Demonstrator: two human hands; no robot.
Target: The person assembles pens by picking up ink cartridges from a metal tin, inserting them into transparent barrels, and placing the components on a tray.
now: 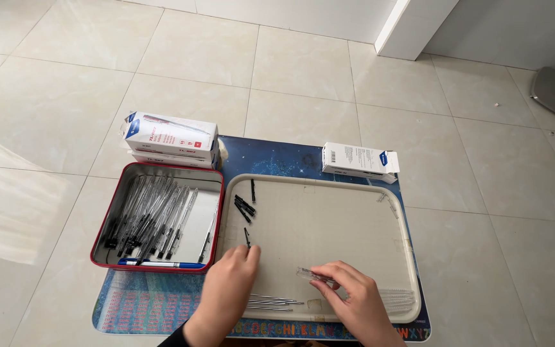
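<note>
My left hand (226, 292) rests on the beige tray (329, 186), its fingertips pinching a small black pen cap (247, 239). My right hand (351, 299) holds a clear pen barrel (309, 275) by one end just above the tray. Several more black caps (245, 205) lie at the tray's upper left. Thin pen refills (274, 301) lie on the tray between my two hands. Clear barrels (396, 299) lie along the tray's right edge.
A red-rimmed metal tin (107, 225) at the left holds several assembled pens, a blue one (162, 264) at its front. White pen boxes (171, 138) are stacked behind it; another white box (360, 162) lies behind the tray. All sit on a blue mat (142, 302) on a tiled floor.
</note>
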